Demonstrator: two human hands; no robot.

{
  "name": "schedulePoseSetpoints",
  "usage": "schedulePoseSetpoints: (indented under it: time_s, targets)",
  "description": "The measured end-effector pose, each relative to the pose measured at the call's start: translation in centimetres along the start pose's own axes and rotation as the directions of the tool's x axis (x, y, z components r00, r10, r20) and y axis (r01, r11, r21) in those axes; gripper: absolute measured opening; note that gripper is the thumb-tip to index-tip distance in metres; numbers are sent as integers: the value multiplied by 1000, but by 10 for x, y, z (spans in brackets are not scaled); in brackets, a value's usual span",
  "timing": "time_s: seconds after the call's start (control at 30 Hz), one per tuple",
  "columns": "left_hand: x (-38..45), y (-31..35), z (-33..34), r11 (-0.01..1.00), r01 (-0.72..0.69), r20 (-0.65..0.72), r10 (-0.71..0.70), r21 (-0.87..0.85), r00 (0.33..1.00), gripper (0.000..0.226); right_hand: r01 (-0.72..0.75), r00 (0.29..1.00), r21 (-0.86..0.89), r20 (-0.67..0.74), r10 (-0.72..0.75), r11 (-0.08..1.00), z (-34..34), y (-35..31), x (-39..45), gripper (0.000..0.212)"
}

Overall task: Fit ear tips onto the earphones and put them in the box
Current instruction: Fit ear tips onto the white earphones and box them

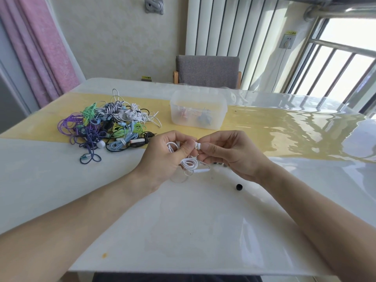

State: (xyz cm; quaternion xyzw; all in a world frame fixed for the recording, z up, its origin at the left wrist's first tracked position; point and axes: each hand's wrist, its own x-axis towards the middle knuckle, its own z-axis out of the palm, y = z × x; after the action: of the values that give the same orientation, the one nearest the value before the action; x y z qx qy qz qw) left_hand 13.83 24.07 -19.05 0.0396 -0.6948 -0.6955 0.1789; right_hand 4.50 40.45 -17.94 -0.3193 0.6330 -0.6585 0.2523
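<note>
The left hand pinches the white earphone steady, so the right hand can pinch the tip onto it, above the worktop.

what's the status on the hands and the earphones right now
Left hand holds white earphones; right hand pinches white ear tip at the bud. Box open behind. Nothing in the way.

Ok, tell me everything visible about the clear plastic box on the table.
The plastic box is a translucent, frosted-looking rectangular tub with rounded corners and no lid on it, standing upright on the yellow strip of the table, right of the pile of earphones. Through its wall a few coiled earphones show blurrily, one bluish, one pinkish. Neither hand touches it.
</note>
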Motion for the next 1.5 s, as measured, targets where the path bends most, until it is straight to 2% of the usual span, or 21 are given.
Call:
schedulePoseSetpoints:
  time_s: [0.27,0.47,0.57,0.73,0.8,0.93,1.0,1.23,1.3,1.5]
  targets:
    - [0,0,2,997,56,-16,-57,-45,998,7,93,994,-67,-42,-96,993,6,4,-1,11]
    - [-2,4,3,994,80,-1,-80,-72,997,11,149,986,-142,-59,-159,979,6,4,-1,12]
    - [-3,4,2,981,156,34,-153,-113,988,12,202,972,-266,-63,-226,943,6,1,-2,7]
    - [-2,7,0,937,303,142,-280,-176,949,11,264,942,-369,-100,-320,891,3,1,-1,12]
    - [-1,8,-1,915,348,179,-314,-204,932,13,322,918,-468,-57,-392,823,1,0,-2,11]
    - [0,9,-2,901,366,236,-313,-234,920,6,465,823,-670,86,-562,579,-5,-9,-1,11]
    - [1,10,-2,903,360,249,-302,-234,920,14,478,807,-696,107,-581,535,-8,-12,0,12]
    - [3,10,-3,907,352,236,-299,-231,925,22,337,889,-665,-8,-457,667,-17,-14,-1,8]
    - [4,11,-4,904,356,231,-303,-236,924,23,297,910,-610,-52,-411,735,-21,-15,-1,8]
    - [2,10,-2,911,335,228,-283,-239,932,26,220,968,-499,8,-250,838,-16,-15,-2,11]
